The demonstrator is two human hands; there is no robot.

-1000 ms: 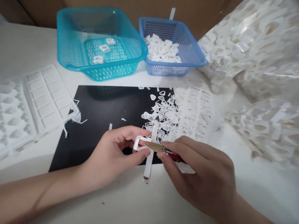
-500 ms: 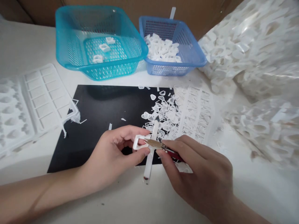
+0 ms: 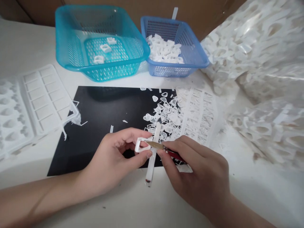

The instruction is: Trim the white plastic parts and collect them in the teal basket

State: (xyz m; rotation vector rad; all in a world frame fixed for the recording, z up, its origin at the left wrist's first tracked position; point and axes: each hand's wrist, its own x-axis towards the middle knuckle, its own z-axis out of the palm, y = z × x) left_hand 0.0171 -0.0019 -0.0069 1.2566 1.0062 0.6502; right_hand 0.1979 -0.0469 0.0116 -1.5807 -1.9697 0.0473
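Note:
My left hand (image 3: 118, 150) pinches a small white plastic frame (image 3: 138, 145) between thumb and fingers. In my right hand (image 3: 197, 171) is a small knife (image 3: 154, 144) with a pointed, brassy blade and a red handle, which the fingers partly cover. The blade's tip lies at the frame's opening; whether it touches the plastic I cannot tell. Below both hands, a white stick (image 3: 151, 167) with a dark pointed tip lies across the edge of a black mat (image 3: 99, 107). White plastic scraps (image 3: 169, 115) are heaped on the mat's right side.
A teal basket (image 3: 71, 65) holds three white pieces. Beside it, a blue basket (image 3: 194, 63) contains a pile of white parts. Clear bags (image 3: 261, 53) of white parts fill the right side. White moulded trays (image 3: 45, 98) lie at left, another gridded tray (image 3: 198, 117) at right.
My right hand has shifted slightly left, and the knife's tip has moved a little left along the frame. The left hand keeps its hold on the frame, almost still.

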